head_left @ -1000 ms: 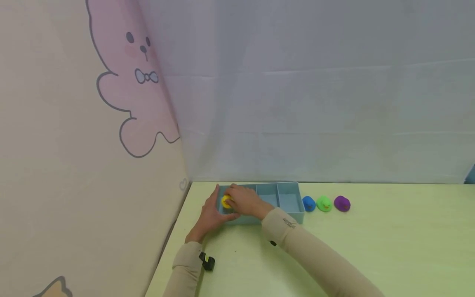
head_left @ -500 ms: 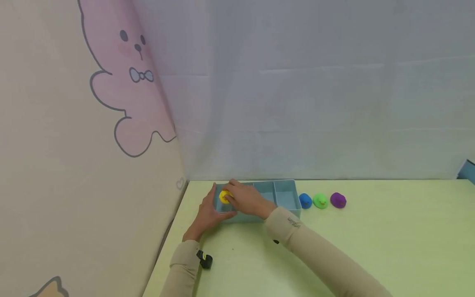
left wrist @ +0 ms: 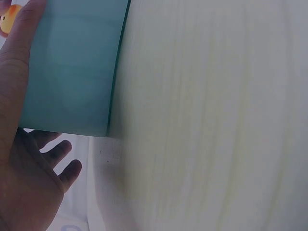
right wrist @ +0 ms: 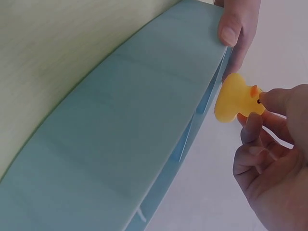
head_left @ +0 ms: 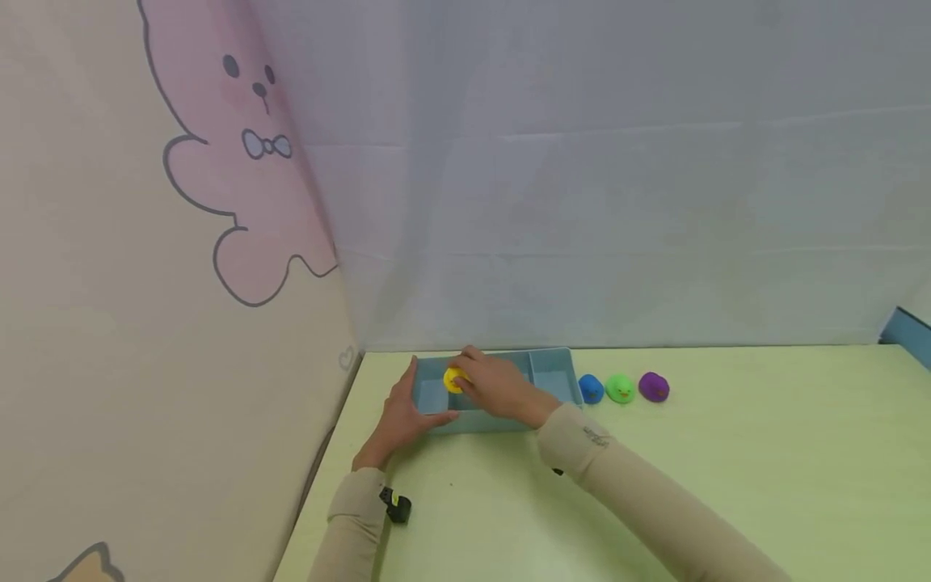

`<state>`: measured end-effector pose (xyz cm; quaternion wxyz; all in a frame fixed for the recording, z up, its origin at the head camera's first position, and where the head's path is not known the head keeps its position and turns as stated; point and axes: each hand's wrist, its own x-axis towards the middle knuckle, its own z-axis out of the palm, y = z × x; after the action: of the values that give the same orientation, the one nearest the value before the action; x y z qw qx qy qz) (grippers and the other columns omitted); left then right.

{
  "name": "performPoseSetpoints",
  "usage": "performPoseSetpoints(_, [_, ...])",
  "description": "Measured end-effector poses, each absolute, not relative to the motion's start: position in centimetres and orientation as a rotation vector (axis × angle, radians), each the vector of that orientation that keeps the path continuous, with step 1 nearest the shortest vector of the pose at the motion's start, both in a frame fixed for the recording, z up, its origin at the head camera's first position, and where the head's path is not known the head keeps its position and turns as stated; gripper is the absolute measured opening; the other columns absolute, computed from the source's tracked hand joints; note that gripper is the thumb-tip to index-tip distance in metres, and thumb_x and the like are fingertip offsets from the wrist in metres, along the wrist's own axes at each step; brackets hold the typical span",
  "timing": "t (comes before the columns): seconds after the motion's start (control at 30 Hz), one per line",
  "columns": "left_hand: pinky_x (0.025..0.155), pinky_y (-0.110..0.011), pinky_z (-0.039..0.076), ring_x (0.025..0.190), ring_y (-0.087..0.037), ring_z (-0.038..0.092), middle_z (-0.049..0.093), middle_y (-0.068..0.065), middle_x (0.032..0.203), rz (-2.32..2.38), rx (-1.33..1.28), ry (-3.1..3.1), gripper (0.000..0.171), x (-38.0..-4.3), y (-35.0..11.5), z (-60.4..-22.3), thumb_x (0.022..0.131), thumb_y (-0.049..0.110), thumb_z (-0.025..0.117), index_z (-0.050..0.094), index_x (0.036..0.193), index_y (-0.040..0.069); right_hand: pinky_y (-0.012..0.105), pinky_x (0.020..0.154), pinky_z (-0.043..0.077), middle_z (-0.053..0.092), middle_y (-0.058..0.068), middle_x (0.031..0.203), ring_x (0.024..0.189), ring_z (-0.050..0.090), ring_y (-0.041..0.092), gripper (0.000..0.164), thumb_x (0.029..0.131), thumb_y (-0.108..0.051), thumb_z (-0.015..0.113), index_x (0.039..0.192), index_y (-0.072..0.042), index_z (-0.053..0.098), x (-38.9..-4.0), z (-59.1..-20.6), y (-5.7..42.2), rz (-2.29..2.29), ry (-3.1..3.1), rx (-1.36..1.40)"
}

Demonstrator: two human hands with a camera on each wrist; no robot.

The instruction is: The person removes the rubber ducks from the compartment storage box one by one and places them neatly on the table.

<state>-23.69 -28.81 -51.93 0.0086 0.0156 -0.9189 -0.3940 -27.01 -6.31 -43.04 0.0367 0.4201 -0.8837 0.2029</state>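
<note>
A yellow rubber duck [right wrist: 234, 100] is pinched between the thumb and fingers of my right hand [head_left: 498, 390]. In the head view the duck appears over the left divider of a blue-grey compartment box [head_left: 480, 420]. From the right wrist, the duck is seen above the box's rim, apart from it. My left hand [head_left: 398, 416] rests around the box's left front corner, its thumb along the front wall and its fingers at the left end. Those fingers look fairly straight in the left wrist view. My right hand hides part of the box's middle.
Just right of the box, a blue duck [head_left: 591, 389], a green duck [head_left: 621, 389] and a purple duck [head_left: 654, 387] stand in a row on the pale yellow-green table [head_left: 764, 453]. Walls close off the left side and the back. A blue object [head_left: 905, 335] shows at the far right.
My right hand has carried the yellow duck rightward, from above the leftmost compartment to the divider beside it. My left hand stays at the box corner. The head view has shifted slightly.
</note>
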Motion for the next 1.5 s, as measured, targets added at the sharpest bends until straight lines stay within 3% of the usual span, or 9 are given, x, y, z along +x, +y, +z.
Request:
performPoseSetpoints(0.2, [0.118, -0.072, 0.027, 0.155, -0.044, 0.023, 0.015, -0.012, 0.173, -1.244, 0.048, -2.861, 0.132, -23.8, -28.9, -51.8, 0.071, 0.063, 0.086, 0.002, 0.166, 0.029, 0.034, 0.080, 0.062, 0.062, 0.009, 0.125, 0.085, 0.067, 0.017, 0.034, 0.104, -0.021, 0.059, 0.135, -0.006, 0.060, -27.0, -42.9, -4.7, 0.683, -2.749, 1.225])
performPoseSetpoints(0.33, [0.118, -0.070, 0.031, 0.154, -0.044, 0.026, 0.017, -0.012, 0.172, -1.243, 0.061, -2.863, 0.132, -23.8, -28.9, -52.0, 0.070, 0.063, 0.086, 0.002, 0.166, 0.029, 0.034, 0.077, 0.061, 0.062, 0.010, 0.125, 0.084, 0.066, 0.017, 0.034, 0.105, -0.021, 0.059, 0.134, -0.005, 0.061, -26.9, -43.0, -3.8, 0.670, -2.770, 1.205])
performPoseSetpoints(0.67, [0.121, -0.070, 0.027, 0.157, -0.043, 0.022, 0.019, -0.012, 0.172, -1.264, 0.057, -2.849, 0.133, -23.8, -29.0, -52.3, 0.068, 0.062, 0.088, 0.003, 0.166, 0.029, 0.035, 0.078, 0.061, 0.062, 0.009, 0.127, 0.087, 0.068, 0.018, 0.032, 0.104, -0.019, 0.059, 0.133, -0.006, 0.061, -27.0, -43.3, -1.9, 0.685, -2.759, 1.168])
performPoseSetpoints(0.93, [0.121, -0.071, 0.026, 0.157, -0.043, 0.021, 0.018, -0.013, 0.172, -1.258, 0.062, -2.857, 0.133, -23.8, -28.9, -52.0, 0.069, 0.060, 0.088, 0.003, 0.166, 0.030, 0.024, 0.062, 0.052, 0.062, 0.009, 0.123, 0.072, 0.059, 0.012, 0.031, 0.104, -0.019, 0.059, 0.132, -0.005, 0.061, -27.1, -43.4, 0.1, 0.673, -2.756, 1.144])
performPoseSetpoints(1.5, [0.121, -0.072, 0.024, 0.159, -0.043, 0.016, 0.015, -0.011, 0.173, -1.260, 0.037, -2.850, 0.130, -23.8, -28.9, -52.1, 0.072, 0.058, 0.087, 0.003, 0.166, 0.028, 0.017, 0.053, 0.041, 0.063, 0.007, 0.114, 0.066, 0.051, 0.008, 0.029, 0.101, -0.019, 0.064, 0.128, -0.007, 0.063, -27.0, -43.6, 3.2, 0.649, -2.739, 1.080])
